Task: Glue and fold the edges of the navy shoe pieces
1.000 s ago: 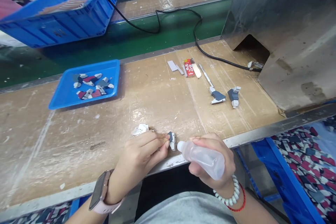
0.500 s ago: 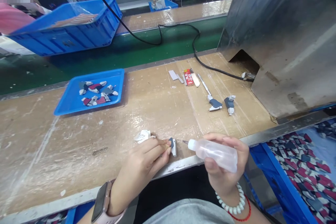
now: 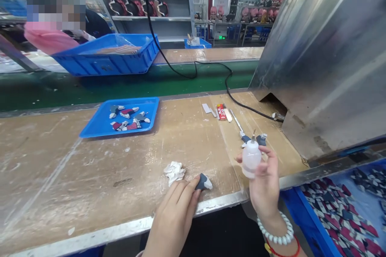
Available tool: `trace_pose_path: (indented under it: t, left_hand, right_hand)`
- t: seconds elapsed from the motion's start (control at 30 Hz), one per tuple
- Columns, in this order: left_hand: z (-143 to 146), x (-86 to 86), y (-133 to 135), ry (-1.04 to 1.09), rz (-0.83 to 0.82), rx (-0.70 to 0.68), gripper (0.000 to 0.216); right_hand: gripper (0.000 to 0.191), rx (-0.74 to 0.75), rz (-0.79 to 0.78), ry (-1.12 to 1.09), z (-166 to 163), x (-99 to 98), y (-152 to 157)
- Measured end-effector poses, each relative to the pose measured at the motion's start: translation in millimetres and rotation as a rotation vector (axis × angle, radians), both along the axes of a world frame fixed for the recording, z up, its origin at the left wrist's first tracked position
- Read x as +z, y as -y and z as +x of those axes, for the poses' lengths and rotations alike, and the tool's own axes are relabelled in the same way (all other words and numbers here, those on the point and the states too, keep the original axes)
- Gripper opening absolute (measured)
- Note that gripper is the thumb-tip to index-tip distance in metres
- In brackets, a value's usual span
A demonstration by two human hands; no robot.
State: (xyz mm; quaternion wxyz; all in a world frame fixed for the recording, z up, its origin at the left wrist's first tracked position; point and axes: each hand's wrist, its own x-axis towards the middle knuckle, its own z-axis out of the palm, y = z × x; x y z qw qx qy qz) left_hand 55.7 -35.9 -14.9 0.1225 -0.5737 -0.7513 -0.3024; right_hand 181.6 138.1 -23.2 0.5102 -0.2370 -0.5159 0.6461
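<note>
Near the front edge of the bench, my left hand point(image 3: 177, 204) is closed on a small dark blue and white moulded part point(image 3: 204, 182). Just behind those fingers lies a crumpled white wad point(image 3: 175, 172). My right hand point(image 3: 265, 168) grips a translucent squeeze bottle point(image 3: 251, 156), held upright with its thin metal tip pointing up. Beyond the bottle, and partly covered by it, two similar parts point(image 3: 261, 139) rest on the bench by a slim metal tool point(image 3: 237, 121).
A blue tray point(image 3: 90, 126) with several parts sits on the bench point(image 3: 126, 156). A red box point(image 3: 221, 112) lies at the back; a black cable point(image 3: 250, 110) runs to a metal housing point(image 3: 325, 76). At right is a blue bin point(image 3: 313, 217) of parts. A person point(image 3: 50, 36) is across.
The bottle has turned from lying sideways, tip toward the part, to upright and farther from it. The part in my left hand has been turned. The camera view has tipped up.
</note>
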Motion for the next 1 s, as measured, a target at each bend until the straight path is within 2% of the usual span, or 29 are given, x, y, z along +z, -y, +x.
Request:
trace_pose_path:
  t: [0.07,0.1,0.23,0.3,0.37,0.4,0.43,0.47,0.5,0.57,0.6,0.63,0.67,0.7,0.77,0.9,1.0]
  left_hand:
    - [4,5.0,0,0.033,0.025,0.012,0.028]
    - [6,7.5,1,0.050,0.042,0.010,0.028]
    - [12,15.7,7,0.077,0.186,-0.031,0.025]
    - [14,19.4,12,0.064,0.283,-0.049,0.026]
    - [17,23.4,17,0.057,0.348,-0.055,0.028]
    - [18,25.5,20,0.061,0.357,-0.058,0.029]
    - [20,27.6,22,0.068,0.359,-0.061,0.030]
    - [21,29.6,25,0.070,0.347,-0.075,0.031]
    - [23,31.5,27,0.066,0.328,-0.103,0.030]
    - [25,34.2,30,0.058,0.304,-0.176,0.027]
    - [26,34.9,31,0.063,0.295,-0.210,0.027]
    - [27,35.3,32,0.079,0.274,-0.236,0.027]
    - [28,35.5,33,0.103,0.253,-0.251,0.027]
    - [29,35.5,34,0.131,0.233,-0.254,0.028]
    - [31,35.9,37,0.179,0.188,-0.256,0.030]
    - [32,39.6,39,0.204,0.160,-0.279,0.027]
    - [32,43.0,38,0.205,0.144,-0.343,0.024]
  right_hand:
    - [0.060,0.062,0.054,0.145,-3,-5.3,-1]
    - [0.063,0.106,0.090,0.241,-4,-8.7,-2]
    - [0.053,0.201,0.258,0.635,-4,-20.2,-8]
    - [0.061,0.163,0.320,0.684,-2,-20.7,-6]
    - [0.057,-0.051,0.408,0.577,3,-16.8,3]
    - [0.046,-0.195,0.456,0.478,8,-13.7,11]
    - [0.026,-0.355,0.489,0.352,14,-10.3,20]
    - [0.012,-0.408,0.486,0.232,21,-6.8,32]
    - [0.014,-0.228,0.418,0.163,28,-3.5,43]
    - [0.047,0.347,0.148,0.159,40,2.2,65]
    - [0.061,0.568,-0.023,0.191,45,4.4,74]
    - [0.074,0.730,-0.189,0.217,47,6.2,81]
    - [0.078,0.821,-0.339,0.228,49,7.6,85]
    - [0.077,0.873,-0.461,0.221,48,8.6,88]
    - [0.074,0.969,-0.604,0.154,44,10.1,87]
    - [0.076,1.121,-0.680,0.133,35,12.7,82]
    - [0.074,1.023,-0.704,0.212,43,12.6,85]
